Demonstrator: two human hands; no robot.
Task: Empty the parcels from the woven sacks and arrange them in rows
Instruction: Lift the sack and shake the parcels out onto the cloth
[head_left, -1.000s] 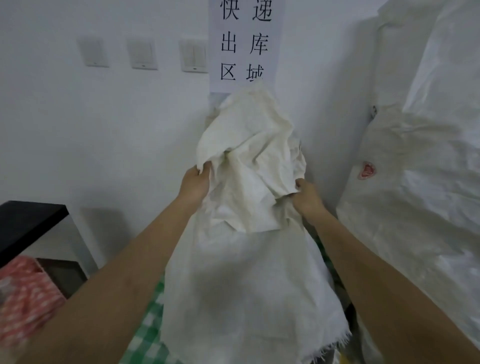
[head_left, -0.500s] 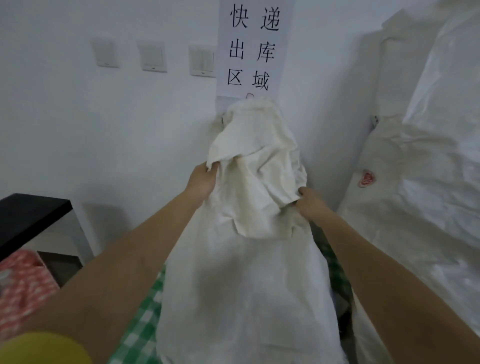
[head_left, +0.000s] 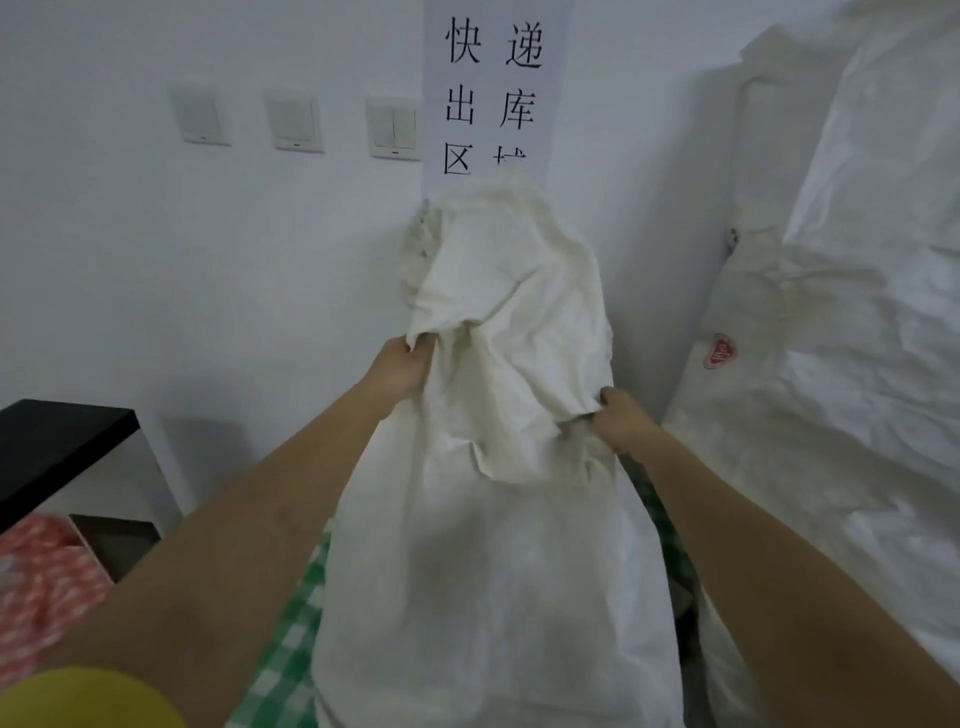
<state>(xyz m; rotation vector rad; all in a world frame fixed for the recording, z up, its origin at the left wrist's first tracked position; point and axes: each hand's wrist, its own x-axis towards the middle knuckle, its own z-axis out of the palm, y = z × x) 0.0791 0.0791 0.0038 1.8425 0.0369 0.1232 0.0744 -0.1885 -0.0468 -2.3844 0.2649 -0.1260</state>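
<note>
- Your left hand (head_left: 400, 366) grips a fold on the near-left edge of the woven sack (head_left: 498, 457), and your right hand (head_left: 621, 418) pinches bunched cloth on its other side; the sack hangs between and below them.
- Keep both grips high and level, so the open end, which probably points down, stays slack.
- No parcels show; shake in short lifts until the cloth feels limp.
- Steer clear of the full sack (head_left: 831, 364) just beyond your right hand.
- Drop contents over the green checked cloth (head_left: 291, 639) beneath your left forearm.
</note>
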